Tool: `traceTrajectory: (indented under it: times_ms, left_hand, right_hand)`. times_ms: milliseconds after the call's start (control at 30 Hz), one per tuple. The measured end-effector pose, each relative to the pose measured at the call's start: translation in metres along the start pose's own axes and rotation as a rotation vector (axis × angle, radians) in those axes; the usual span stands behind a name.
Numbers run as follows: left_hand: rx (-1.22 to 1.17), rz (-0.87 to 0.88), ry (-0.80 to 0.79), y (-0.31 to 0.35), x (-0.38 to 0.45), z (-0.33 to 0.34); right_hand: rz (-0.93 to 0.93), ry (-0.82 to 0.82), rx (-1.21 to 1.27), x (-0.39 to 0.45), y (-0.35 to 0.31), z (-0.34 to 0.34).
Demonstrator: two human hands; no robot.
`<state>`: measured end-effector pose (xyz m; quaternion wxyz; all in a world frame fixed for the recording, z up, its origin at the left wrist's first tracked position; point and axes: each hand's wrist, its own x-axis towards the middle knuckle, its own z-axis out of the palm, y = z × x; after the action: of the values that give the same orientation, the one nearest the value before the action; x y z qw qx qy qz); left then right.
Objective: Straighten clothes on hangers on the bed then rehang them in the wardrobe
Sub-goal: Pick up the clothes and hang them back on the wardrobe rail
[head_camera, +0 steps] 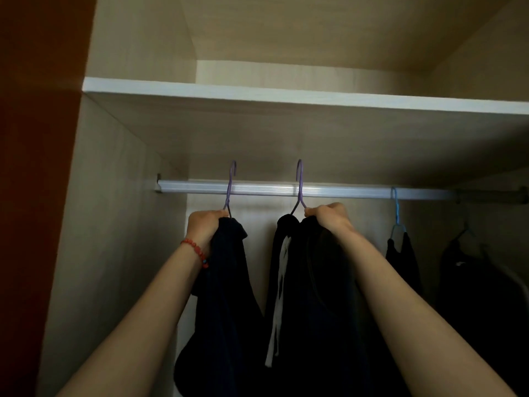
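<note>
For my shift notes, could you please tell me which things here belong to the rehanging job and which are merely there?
In the job:
left hand
right hand
two purple hangers
dark garments
rail

Merely there:
blue hanger
shelf

Wardrobe interior, seen from below. A shelf (pixel 286 100) spans the top; under it runs the rail (pixel 343 193). My left hand (pixel 204 224) holds one hanger (pixel 230 187) toward the rail's left end, its garment (pixel 226 296) hanging below. My right hand (pixel 329 216) holds a second hanger (pixel 299 184) near the middle, with its garment (pixel 309 310) beneath. Both hooks rise above the rail. Further right, a third hanger (pixel 396 207) sits on the rail, and another garment (pixel 481 282) hangs at far right.
</note>
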<state>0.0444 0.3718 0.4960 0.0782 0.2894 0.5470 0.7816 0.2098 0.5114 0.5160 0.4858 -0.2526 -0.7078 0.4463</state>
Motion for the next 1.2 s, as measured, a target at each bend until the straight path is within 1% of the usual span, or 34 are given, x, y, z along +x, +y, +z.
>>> traceTrajectory:
  times_ms: [133,233,367,500,633,700,767,833,900,967,1033,1100,1133,1200]
  left_hand:
    - [0.05,0.019,0.026,-0.005,0.005,-0.017]
    - [0.139,0.017,0.049,-0.003,0.007,-0.025]
    - [0.167,0.039,0.091,0.001,0.012,-0.03]
    - [0.213,0.01,0.15,-0.006,0.024,-0.047]
    - [0.208,-0.006,0.162,-0.018,0.032,-0.066]
    - [0.273,0.004,0.172,-0.015,0.034,-0.067]
    - [0.431,0.023,0.179,-0.011,0.036,-0.065]
    - [0.677,0.095,0.184,-0.007,0.035,-0.063]
    - [0.917,0.224,0.214,-0.003,0.026,-0.056]
    - [1.054,0.381,0.227,0.003,0.016,-0.043]
    - [1.084,0.495,0.188,0.005,0.008,-0.023]
    - [1.074,0.562,0.109,0.003,-0.001,0.002]
    - [1.056,0.568,0.057,0.002,-0.006,0.016]
    - [1.005,0.527,-0.052,-0.003,-0.016,0.044]
  right_hand:
    - [0.081,-0.053,-0.053,0.002,0.015,0.013]
    - [0.133,-0.096,-0.067,0.0,0.027,0.023]
    - [0.108,-0.102,-0.07,0.001,0.027,0.034]
    - [0.08,-0.106,-0.068,0.002,0.028,0.043]
    - [0.079,-0.092,-0.044,0.003,0.032,0.042]
    - [0.08,-0.086,-0.031,0.005,0.035,0.042]
    - [0.075,-0.086,-0.025,0.006,0.038,0.043]
    - [0.067,-0.076,-0.035,0.006,0.04,0.042]
    - [0.054,-0.063,-0.046,0.006,0.041,0.039]
    - [0.021,-0.074,-0.081,0.004,0.041,0.033]
    - [-0.037,-0.081,-0.128,0.003,0.04,0.025]
    - [-0.104,-0.048,-0.176,0.004,0.037,0.012]
    - [-0.138,-0.013,-0.21,0.004,0.034,0.004]
    - [-0.21,0.095,-0.292,0.002,0.026,-0.016]
